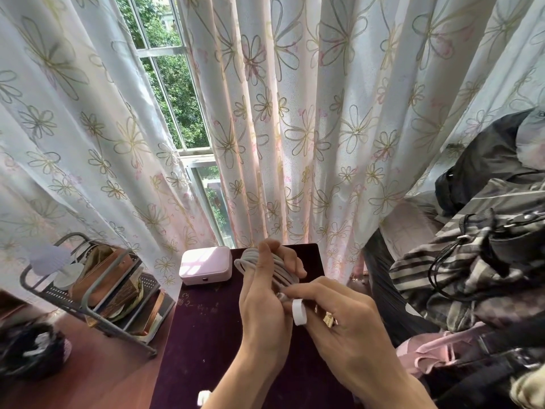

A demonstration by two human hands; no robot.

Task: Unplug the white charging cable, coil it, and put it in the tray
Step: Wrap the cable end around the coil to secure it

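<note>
The white charging cable (247, 259) is wound in several loops around my left hand (262, 293), which is held upright above the dark purple table (212, 335). My right hand (339, 320) is beside it on the right, its fingers pinching the cable's end at the loops. A white strap (298, 312) hangs from my right fingers. A small white object, perhaps a plug (203, 397), shows at the bottom edge under my left forearm. A grey metal rack tray (88, 308) with books and boxes stands on the left.
A pale pink box (205, 265) sits at the table's far left corner. Flowered curtains (309, 128) hang right behind the table. Piled clothes and bags (477, 261) fill the right side. A dark round object (29, 349) lies at the lower left.
</note>
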